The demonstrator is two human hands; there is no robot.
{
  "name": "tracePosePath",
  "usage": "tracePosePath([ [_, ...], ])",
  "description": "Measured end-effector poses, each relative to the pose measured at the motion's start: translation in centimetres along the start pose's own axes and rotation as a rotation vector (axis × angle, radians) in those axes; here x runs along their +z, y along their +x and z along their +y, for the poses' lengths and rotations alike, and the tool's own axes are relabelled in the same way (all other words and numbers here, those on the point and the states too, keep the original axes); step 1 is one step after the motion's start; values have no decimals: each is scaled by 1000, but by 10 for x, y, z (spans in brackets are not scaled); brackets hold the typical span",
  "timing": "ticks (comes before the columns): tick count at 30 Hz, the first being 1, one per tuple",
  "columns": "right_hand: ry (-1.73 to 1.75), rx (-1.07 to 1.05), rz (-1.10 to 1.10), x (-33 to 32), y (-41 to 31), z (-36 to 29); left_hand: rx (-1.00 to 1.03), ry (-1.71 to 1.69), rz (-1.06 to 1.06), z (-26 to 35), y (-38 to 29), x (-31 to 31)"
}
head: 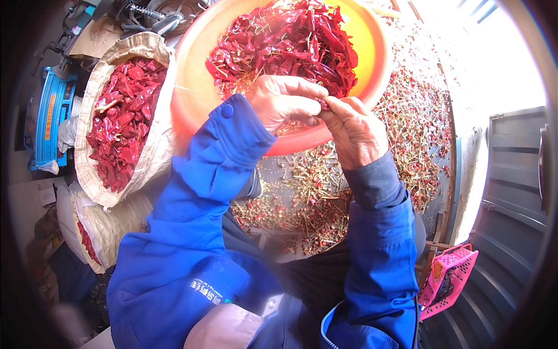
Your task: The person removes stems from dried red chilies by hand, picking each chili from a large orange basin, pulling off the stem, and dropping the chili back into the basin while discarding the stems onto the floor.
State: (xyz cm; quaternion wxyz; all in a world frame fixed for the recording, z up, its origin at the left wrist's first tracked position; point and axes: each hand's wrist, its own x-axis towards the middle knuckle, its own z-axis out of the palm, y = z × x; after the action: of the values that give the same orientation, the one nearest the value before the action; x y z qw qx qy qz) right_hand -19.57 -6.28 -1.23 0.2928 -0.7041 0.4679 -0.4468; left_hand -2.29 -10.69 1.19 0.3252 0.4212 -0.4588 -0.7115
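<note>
My left hand [285,102] and my right hand [357,128] meet over the near rim of a large orange plastic basin [192,100]. Between their fingertips is a small dark red piece, apparently part of a dried chili pepper [324,104]; both hands pinch at it, and the fingers hide most of it. Dried red chilies [287,43] with pale stems are heaped in the basin behind my hands, with loose seeds beside them. To the left, an open woven sack [83,144] holds glossy red chili pods [126,118].
Chili stems and red scraps [414,131] cover much of the floor right of and below the basin. A second woven sack [117,218] lies at lower left, near a blue plastic crate [52,118]. A pink perforated basket [449,279] and a grey metal door [514,174] are at right.
</note>
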Motion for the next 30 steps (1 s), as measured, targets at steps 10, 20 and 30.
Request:
tracePosePath([
  [10,21,-15,39,0,1,0,5,-46,-10,1,-3,7],
  [20,14,-29,13,-5,0,-3,12,36,-11,1,1,5],
  [30,1004,489,371,-34,10,-23,-42,641,-282,-24,38,-36],
])
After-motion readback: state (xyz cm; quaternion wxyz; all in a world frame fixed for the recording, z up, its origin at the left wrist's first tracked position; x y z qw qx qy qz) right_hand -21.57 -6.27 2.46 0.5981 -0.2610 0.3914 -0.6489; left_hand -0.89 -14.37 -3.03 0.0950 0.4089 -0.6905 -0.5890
